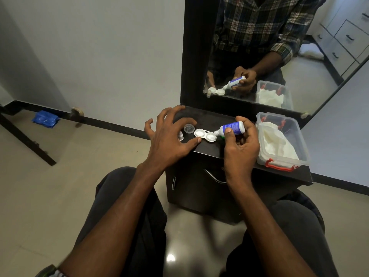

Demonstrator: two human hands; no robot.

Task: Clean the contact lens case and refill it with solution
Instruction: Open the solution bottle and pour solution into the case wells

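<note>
Nearest the lens, two bare forearms reaching up from dark-trousered knees toward a small dark cabinet whose top serves as the surface (209,120). Left hand (169,134) spread wide, fingers (159,118) apart and arched, thumb tip touching the near edge of the contact lens case (205,135) to steady it. Case lying flat near the front edge of the surface, both round wells uncapped and facing up, whitish inside; whether liquid already sits in either, impossible to tell. Right hand (239,140) wrapped round the solution bottle (231,127), thumb pressed on its blue label, bottle tipped almost level with the white nozzle aimed into the right-hand well, at or just above its rim. Beside the left hand, a clear cap (188,128) and a small white cap (181,135) set apart from the case; a hint of green just behind the nozzle, unidentifiable. At right, a clear lidless container (303,148) with red clasps holding white tissue. Behind, a mirror (299,62) repeating the scene. Judged as the refilling step, cleaning likely done. Next move calls for a gentle squeeze, a stop short of the rim, then a shift of the nozzle to the left well, with the thumb pinning the light case against sliding; after that, caps on
</note>
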